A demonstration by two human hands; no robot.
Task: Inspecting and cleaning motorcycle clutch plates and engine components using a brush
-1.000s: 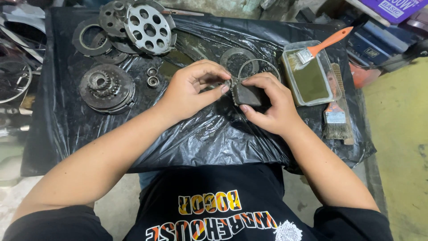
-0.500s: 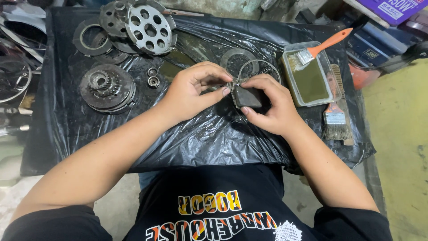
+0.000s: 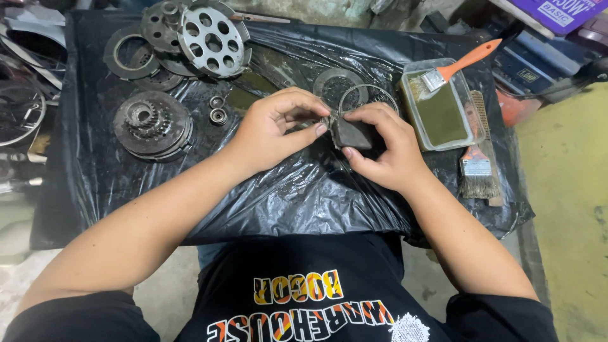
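Two hands mid-bench | right hand (image 3: 383, 149) grips dark pad (image 3: 353, 133) | left hand (image 3: 275, 126) pinches small spring (image 3: 328, 120) | clutch parts (image 3: 152, 123) lie aside, brush (image 3: 443, 75) in tray (image 3: 472, 136)

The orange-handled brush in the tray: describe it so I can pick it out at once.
Start at the black plastic sheet and go to its right edge, where a clear rectangular tray holds murky liquid. The brush leans in it, bristles dipped. The other brush lies flat beside the tray.
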